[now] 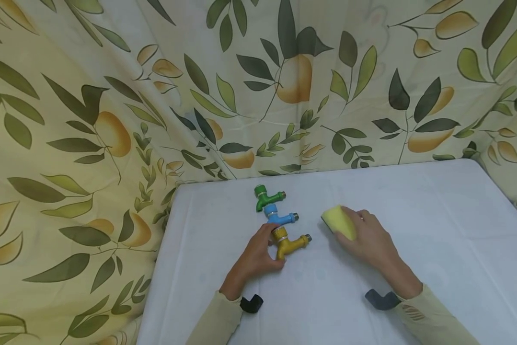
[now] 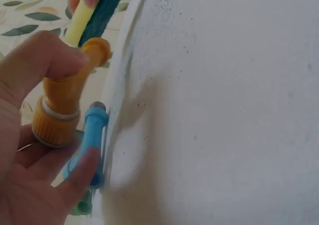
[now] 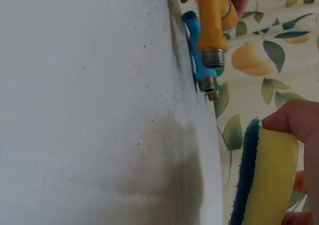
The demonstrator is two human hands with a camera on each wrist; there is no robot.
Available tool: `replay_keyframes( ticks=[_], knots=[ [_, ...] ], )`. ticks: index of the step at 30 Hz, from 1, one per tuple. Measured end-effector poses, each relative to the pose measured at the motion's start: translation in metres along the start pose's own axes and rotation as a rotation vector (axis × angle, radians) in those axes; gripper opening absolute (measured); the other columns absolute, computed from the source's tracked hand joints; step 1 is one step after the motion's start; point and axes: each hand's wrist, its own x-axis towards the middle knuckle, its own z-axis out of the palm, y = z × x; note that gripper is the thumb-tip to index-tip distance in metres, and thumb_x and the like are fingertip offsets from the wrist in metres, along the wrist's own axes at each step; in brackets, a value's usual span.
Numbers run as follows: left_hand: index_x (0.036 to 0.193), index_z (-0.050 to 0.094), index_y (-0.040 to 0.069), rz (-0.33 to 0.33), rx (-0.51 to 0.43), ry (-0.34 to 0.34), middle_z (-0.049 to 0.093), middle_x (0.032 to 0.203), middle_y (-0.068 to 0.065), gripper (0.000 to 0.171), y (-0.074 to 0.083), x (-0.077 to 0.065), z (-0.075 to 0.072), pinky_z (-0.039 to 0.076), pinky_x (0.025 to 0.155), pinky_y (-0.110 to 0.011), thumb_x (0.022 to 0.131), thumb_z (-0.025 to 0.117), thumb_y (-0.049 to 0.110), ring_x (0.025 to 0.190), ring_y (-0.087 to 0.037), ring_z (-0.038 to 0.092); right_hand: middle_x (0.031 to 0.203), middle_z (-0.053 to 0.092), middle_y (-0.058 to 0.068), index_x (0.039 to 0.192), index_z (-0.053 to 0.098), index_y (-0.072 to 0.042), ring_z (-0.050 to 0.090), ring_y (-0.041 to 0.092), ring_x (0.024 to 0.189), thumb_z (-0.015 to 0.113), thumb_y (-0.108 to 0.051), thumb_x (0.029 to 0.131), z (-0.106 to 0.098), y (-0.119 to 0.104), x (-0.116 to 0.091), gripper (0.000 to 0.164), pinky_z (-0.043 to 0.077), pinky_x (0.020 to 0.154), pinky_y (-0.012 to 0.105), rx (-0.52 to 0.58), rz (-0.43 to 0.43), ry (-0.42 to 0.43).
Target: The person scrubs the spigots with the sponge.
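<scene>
My left hand [image 1: 258, 256] grips a yellow plastic tap [image 1: 289, 245] between thumb and fingers, its threaded end pointing right in the head view. Just beyond lies a blue tap [image 1: 280, 216], and a green tap [image 1: 267, 196] lies farthest back. In the left wrist view the thumb presses along the yellow tap [image 2: 65, 93], with the fingers under its ribbed cap. My right hand [image 1: 370, 237] holds a sponge [image 1: 339, 222], yellow foam with a dark scouring layer [image 3: 247, 172]. The sponge is to the right of the taps, apart from them.
A white cloth [image 1: 327, 302] covers the table. Patterned leaf-and-fruit fabric [image 1: 224, 96] hangs behind the table and along its left side. Black curved pieces [image 1: 252, 304] sit at both wrists.
</scene>
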Motion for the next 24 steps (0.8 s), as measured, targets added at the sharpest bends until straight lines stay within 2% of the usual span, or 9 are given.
replay_keyframes(
  ticks=[4, 9, 15, 19, 24],
  knots=[
    [0.152, 0.039, 0.011, 0.035, -0.077, 0.046, 0.049, 0.146, -0.005, 0.092, -0.001, 0.001, 0.000, 0.056, 0.099, -0.029, 0.075, 0.088, 0.020, 0.120, -0.023, 0.064, 0.120, 0.059, 0.022, 0.149, 0.050, -0.011, 0.055, 0.030, 0.092, 0.070, -0.043, 0.091, -0.002, -0.002, 0.001, 0.069, 0.044, 0.064, 0.037, 0.019, -0.018, 0.021],
    [0.149, 0.040, 0.008, 0.074, -0.147, 0.079, 0.047, 0.146, -0.008, 0.091, -0.002, 0.002, -0.001, 0.053, 0.104, -0.029, 0.073, 0.090, 0.015, 0.131, -0.024, 0.056, 0.124, 0.057, 0.020, 0.148, 0.052, -0.013, 0.056, 0.029, 0.093, 0.070, -0.043, 0.092, -0.005, -0.008, 0.001, 0.066, 0.043, 0.068, 0.035, 0.049, -0.032, 0.044],
    [0.149, 0.040, 0.009, 0.100, -0.169, 0.105, 0.051, 0.145, -0.007, 0.091, -0.002, 0.004, -0.001, 0.050, 0.109, -0.032, 0.073, 0.089, 0.013, 0.133, -0.021, 0.055, 0.126, 0.054, 0.018, 0.143, 0.058, -0.016, 0.056, 0.030, 0.095, 0.074, -0.040, 0.090, -0.012, -0.022, -0.001, 0.061, 0.042, 0.068, 0.033, 0.112, -0.059, 0.090],
    [0.149, 0.041, 0.012, 0.148, -0.186, 0.144, 0.053, 0.146, -0.005, 0.091, 0.000, 0.008, 0.003, 0.050, 0.110, -0.036, 0.072, 0.090, 0.013, 0.133, -0.020, 0.055, 0.127, 0.054, 0.016, 0.143, 0.058, -0.015, 0.053, 0.027, 0.097, 0.075, -0.038, 0.090, -0.015, -0.033, -0.001, 0.060, 0.041, 0.069, 0.033, 0.135, -0.066, 0.116],
    [0.151, 0.041, 0.013, 0.200, -0.140, 0.202, 0.053, 0.148, -0.004, 0.095, 0.008, 0.012, 0.005, 0.049, 0.111, -0.036, 0.071, 0.092, 0.018, 0.133, -0.018, 0.056, 0.129, 0.054, 0.015, 0.141, 0.059, -0.016, 0.054, 0.029, 0.101, 0.076, -0.038, 0.090, -0.012, -0.048, -0.001, 0.058, 0.045, 0.070, 0.036, 0.141, -0.081, 0.141]
  ],
)
